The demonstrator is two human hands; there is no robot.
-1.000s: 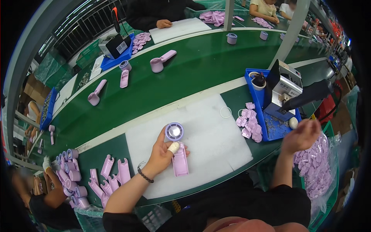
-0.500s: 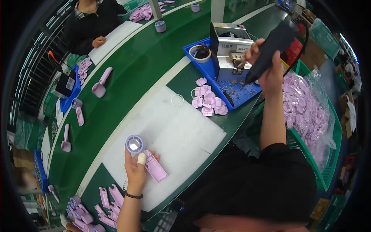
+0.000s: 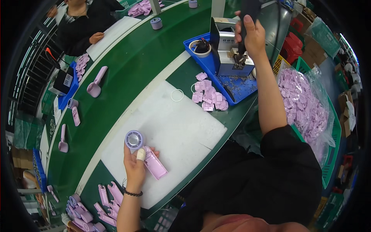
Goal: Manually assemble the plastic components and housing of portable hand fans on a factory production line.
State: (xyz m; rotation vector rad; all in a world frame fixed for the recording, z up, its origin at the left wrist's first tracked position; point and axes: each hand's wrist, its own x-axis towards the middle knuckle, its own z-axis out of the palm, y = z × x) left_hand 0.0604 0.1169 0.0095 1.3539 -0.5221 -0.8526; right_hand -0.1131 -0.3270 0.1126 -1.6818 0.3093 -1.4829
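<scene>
Lilac round head (image 3: 134, 140) with pink handle (image 3: 156, 168), head view: both in the left hand (image 3: 134, 167), over the mat's near-left part, about as half a second ago. Thumb, in a pale cover, pressed across where they meet; fingers closed behind. Right hand (image 3: 253, 38) wrapped round a black handheld tool (image 3: 249, 13). Change since then: tool swung from slanting over the tray to nearly upright, its tip now at the metal fitting on the front of a boxy machine (image 3: 232, 69); whether they touch, I cannot tell.

Surface: white mat (image 3: 177, 127) on a green bench, a thin white ring (image 3: 177, 95) on it; small pink parts (image 3: 208, 96) heaped beside the blue tray (image 3: 208, 65). Green conveyor (image 3: 127, 75) curves past, a dark-clothed person (image 3: 81, 29) beyond.

Piece: handle trough-like, open face up, angled toward the wearer; head ringed, slotted, bright silvery centre. Joint hidden under the thumb.
</scene>
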